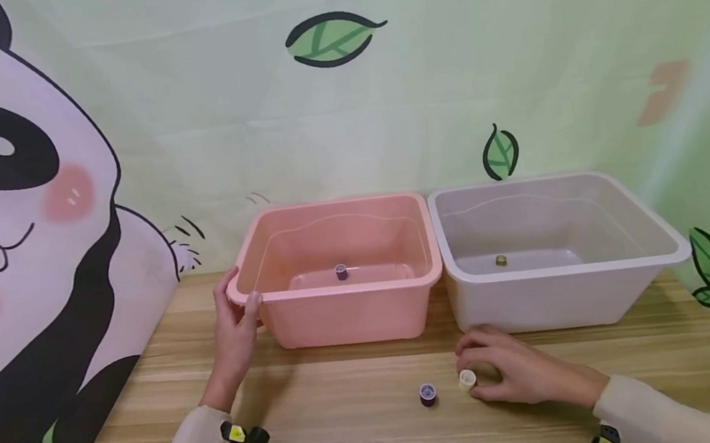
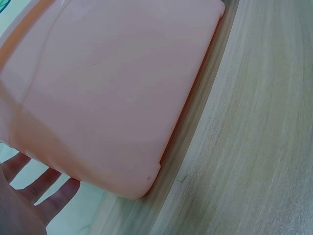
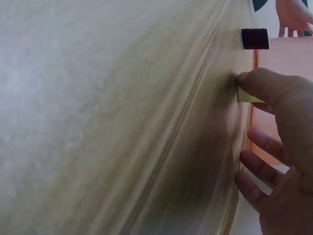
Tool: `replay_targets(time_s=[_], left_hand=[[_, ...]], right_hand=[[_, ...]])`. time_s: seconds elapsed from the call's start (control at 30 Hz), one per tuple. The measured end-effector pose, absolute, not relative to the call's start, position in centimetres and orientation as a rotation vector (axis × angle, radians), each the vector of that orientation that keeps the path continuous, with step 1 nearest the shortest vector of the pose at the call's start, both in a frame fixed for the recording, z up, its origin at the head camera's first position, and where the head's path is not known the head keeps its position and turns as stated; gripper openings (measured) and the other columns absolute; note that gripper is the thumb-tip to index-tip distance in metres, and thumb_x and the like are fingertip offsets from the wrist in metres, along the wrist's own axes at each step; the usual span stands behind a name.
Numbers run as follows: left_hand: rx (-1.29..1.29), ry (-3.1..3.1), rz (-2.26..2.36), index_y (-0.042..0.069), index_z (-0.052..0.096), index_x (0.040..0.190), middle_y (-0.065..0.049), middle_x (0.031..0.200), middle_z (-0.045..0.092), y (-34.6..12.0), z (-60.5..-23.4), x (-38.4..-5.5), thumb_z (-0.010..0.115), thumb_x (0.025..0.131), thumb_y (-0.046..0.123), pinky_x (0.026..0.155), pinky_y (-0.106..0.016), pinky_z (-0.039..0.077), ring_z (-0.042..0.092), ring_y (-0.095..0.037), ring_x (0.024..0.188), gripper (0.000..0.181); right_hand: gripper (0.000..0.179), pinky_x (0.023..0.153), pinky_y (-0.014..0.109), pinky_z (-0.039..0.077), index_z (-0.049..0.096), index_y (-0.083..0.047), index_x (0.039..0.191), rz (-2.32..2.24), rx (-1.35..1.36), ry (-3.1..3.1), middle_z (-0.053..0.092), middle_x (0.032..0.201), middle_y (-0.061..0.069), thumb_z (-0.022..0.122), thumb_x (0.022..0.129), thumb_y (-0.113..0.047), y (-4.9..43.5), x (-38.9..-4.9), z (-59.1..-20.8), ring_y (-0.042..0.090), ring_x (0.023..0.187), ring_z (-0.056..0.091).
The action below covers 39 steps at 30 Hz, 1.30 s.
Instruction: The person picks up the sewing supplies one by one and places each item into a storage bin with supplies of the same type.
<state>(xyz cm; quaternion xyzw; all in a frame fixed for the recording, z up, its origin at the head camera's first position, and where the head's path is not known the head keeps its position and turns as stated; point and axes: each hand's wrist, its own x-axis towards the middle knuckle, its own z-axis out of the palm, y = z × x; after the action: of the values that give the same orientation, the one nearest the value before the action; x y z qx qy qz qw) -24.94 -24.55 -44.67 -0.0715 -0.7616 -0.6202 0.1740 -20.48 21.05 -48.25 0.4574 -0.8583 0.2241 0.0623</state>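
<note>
My left hand [image 1: 237, 335] grips the near left corner of a pink plastic tub [image 1: 352, 315], thumb at the front and fingers along the side. In the left wrist view the fingers [image 2: 61, 196] lie against the tub's outer wall. Between thumb and forefinger, my right hand [image 1: 520, 370] pinches a pale yellow thread spool [image 1: 467, 380], which stands at the table surface. Just left of it a dark thread spool [image 1: 428, 394] stands upright, apart from the hand. In the right wrist view the thumb [image 3: 266, 85] covers much of the yellow spool.
A grey-white tub [image 1: 552, 302] stands right of the pink one, with a small yellowish spool [image 1: 501, 261] inside. Another dark spool [image 1: 341, 272] is in the pink tub. Behind the wooden table [image 1: 336, 411] hangs a printed panda cloth [image 1: 202, 122].
</note>
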Motion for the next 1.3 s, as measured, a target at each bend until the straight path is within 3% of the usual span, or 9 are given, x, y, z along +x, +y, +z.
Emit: replay_targets(time_s=[1.3], left_hand=[[-0.157,-2.199,-1.755,0.034,0.019,0.160,-0.006,0.163,0.032,-24.60,-44.43,-24.84,0.052,0.108,0.035,0.083,-0.021,0.057,0.048,-0.035,0.133,0.061]], right_hand=[[0.028,0.097,0.046,0.051,0.069,-0.028,0.103,0.742,1.404,-2.544,0.063,0.125,0.000,0.086,0.081,-0.022,21.16,-20.29,-47.47,0.021,0.117,0.056]])
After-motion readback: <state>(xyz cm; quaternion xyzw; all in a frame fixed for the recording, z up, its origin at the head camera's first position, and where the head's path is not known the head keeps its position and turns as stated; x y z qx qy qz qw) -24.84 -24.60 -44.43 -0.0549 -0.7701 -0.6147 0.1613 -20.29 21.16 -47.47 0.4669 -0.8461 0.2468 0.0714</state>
